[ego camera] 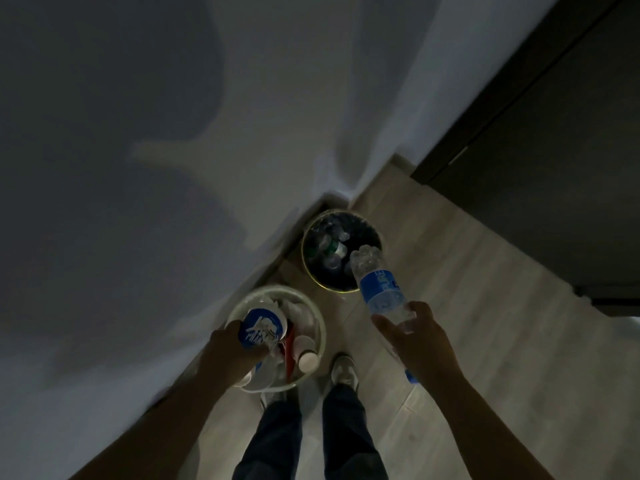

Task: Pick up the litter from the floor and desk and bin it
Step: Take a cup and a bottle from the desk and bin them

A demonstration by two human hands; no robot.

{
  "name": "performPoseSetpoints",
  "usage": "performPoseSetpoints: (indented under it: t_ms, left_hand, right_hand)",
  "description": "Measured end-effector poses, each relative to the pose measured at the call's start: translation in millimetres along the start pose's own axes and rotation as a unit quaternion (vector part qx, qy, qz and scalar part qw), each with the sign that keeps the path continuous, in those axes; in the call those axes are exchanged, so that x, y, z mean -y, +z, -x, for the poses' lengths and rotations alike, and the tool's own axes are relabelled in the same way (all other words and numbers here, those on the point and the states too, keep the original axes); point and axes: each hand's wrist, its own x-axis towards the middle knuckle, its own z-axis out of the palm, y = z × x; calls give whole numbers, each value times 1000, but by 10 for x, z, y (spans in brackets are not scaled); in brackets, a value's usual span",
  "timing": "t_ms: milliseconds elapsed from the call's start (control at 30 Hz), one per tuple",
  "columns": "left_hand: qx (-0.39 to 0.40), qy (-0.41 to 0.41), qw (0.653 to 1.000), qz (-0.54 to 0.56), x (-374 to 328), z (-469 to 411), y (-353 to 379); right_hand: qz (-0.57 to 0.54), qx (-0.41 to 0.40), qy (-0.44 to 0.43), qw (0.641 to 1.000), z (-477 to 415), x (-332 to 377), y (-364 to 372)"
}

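Observation:
Two bins stand on the floor by the wall corner. The dark round bin [310,271] holds several clear plastic bottles. The white round bin [320,320], nearer to me, holds paper cups and crumpled paper. My left hand [230,351] is shut on a blue-and-white paper cup [263,327], held over the white bin. My right hand [417,334] grips a clear plastic bottle with a blue label [379,287] by its neck end, its base pointing at the dark bin's near rim.
A pale wall fills the left and top of the view. A dark door or cabinet [554,168] stands at the right. My shoes [343,370] and dark trousers are just behind the white bin on the light wood floor [485,341].

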Motion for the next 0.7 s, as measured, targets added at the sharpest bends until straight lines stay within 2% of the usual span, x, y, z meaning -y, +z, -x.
performPoseSetpoints:
  t_ms: [233,400,700]
  left_hand:
    - [-43,-18,999,-20,94,-921,626]
    - [-72,-17,995,-67,262,-1430,1045]
    - [-52,-26,984,-171,331,-2039,1439]
  right_hand:
    - [24,-2,-12,1000,-966,-245,427]
    - [24,2,15,1000,-1516,-441,689]
    - [40,7,23,999,-2160,-583,942]
